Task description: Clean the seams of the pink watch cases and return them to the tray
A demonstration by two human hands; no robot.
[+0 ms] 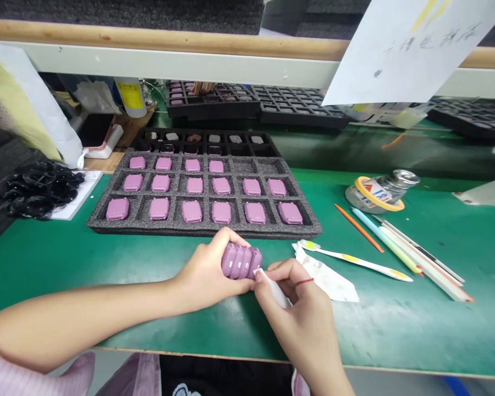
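Observation:
My left hand (pixel 206 267) is closed around a row of several purple watch cases (pixel 241 261), pressed side by side just above the green table. Small white marks show on their near sides. My right hand (pixel 301 300) pinches a folded white wipe (pixel 275 289), its tip against the rightmost case. Beyond my hands lies a black foam tray (pixel 206 228) with rows of purple watch cases (pixel 192 211) in its pockets. Right of my hands, a crumpled white tissue (pixel 328 278) lies beside a white and yellow toothbrush (pixel 355 259).
Orange (pixel 358 228) and blue-green (pixel 385 239) sticks lie right, near a glass bottle (pixel 375 192) with a metal top. A black pile (pixel 43 187) and a phone (pixel 97 132) sit left. More foam trays (pixel 297 107) stand behind, under a shelf (pixel 181 60). Hanging paper (pixel 408 55) covers the upper right.

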